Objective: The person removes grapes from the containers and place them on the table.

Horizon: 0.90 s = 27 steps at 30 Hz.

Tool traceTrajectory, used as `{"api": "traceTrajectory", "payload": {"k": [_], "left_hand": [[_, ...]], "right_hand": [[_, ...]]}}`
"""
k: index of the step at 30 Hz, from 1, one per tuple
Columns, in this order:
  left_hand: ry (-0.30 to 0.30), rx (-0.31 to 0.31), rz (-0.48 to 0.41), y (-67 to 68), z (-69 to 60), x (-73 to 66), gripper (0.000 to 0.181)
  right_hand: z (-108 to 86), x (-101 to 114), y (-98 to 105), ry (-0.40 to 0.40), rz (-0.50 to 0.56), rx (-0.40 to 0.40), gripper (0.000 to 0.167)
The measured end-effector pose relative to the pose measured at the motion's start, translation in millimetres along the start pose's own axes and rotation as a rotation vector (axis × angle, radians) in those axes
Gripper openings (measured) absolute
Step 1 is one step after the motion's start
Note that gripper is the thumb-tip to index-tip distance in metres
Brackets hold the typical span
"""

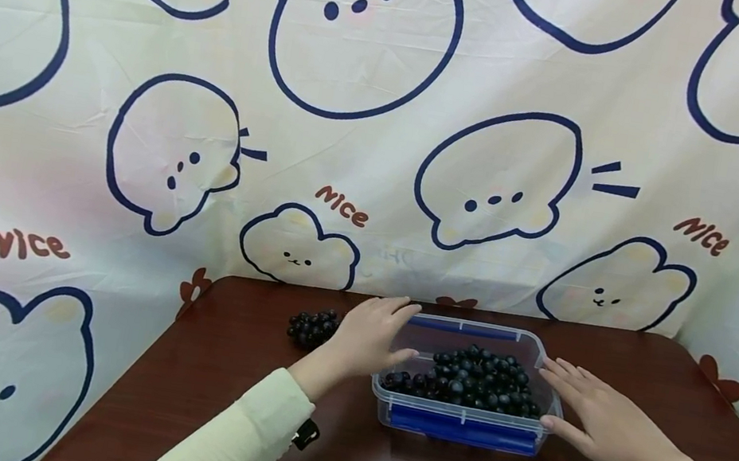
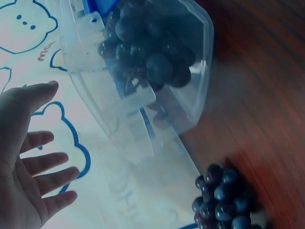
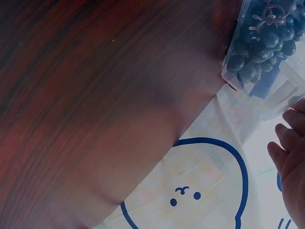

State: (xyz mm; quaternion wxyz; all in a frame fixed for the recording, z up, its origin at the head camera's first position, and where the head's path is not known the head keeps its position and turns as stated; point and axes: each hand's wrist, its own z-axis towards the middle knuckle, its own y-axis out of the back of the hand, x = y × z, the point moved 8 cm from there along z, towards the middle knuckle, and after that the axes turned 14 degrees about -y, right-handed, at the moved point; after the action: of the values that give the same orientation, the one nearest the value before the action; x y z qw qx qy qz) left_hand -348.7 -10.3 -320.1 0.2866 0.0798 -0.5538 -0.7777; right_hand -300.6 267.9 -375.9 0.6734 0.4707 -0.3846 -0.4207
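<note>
A clear plastic box [image 1: 456, 414] with blue latches stands on the table and holds dark grapes [image 1: 484, 378]. My left hand [image 1: 367, 335] is at the box's left side, fingers extended and thumb apart; in the left wrist view a gap shows between this hand [image 2: 33, 162] and the box [image 2: 202, 86]. At the right side, my right hand [image 1: 608, 421] has its fingers stretched toward the rim. The right wrist view shows its fingertips by the box corner; whether they touch, I cannot tell. Another bunch of grapes [image 1: 310, 328] lies left of the box, partly behind my left hand.
The brown wooden table [image 1: 184, 395] ends at the back against a pale curtain [image 1: 395, 162] printed with blue-outlined cartoon faces. The curtain also hangs at both sides. A dark strap piece [image 1: 306, 434] shows at the left cuff.
</note>
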Motion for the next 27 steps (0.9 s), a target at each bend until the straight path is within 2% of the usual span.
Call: {"api": "traceTrajectory", "payload": {"k": [7, 11, 15, 18, 27], "left_hand": [[-0.017, 0.047, -0.109, -13.2, 8.6, -12.2, 0.069], [-0.004, 0.129, -0.145, -21.4, 13.2, -17.3, 0.067], [0.037, 0.231, -0.184, -31.9, 16.1, -19.7, 0.068], [0.066, 0.282, -0.219, -38.8, 18.3, -20.7, 0.07], [0.08, 0.339, -0.285, -51.0, 24.7, -24.4, 0.069]], "right_hand": [[-0.4, -2.3, -1.9, -0.009, 0.005, -0.003, 0.067], [0.1, -1.7, -1.4, -0.006, 0.008, 0.005, 0.067], [-0.2, -1.3, -0.5, 0.001, 0.013, 0.001, 0.066], [-0.6, -0.8, -0.1, 0.013, 0.015, -0.007, 0.065], [-1.5, -2.5, -0.4, 0.018, 0.019, -0.018, 0.067]]}}
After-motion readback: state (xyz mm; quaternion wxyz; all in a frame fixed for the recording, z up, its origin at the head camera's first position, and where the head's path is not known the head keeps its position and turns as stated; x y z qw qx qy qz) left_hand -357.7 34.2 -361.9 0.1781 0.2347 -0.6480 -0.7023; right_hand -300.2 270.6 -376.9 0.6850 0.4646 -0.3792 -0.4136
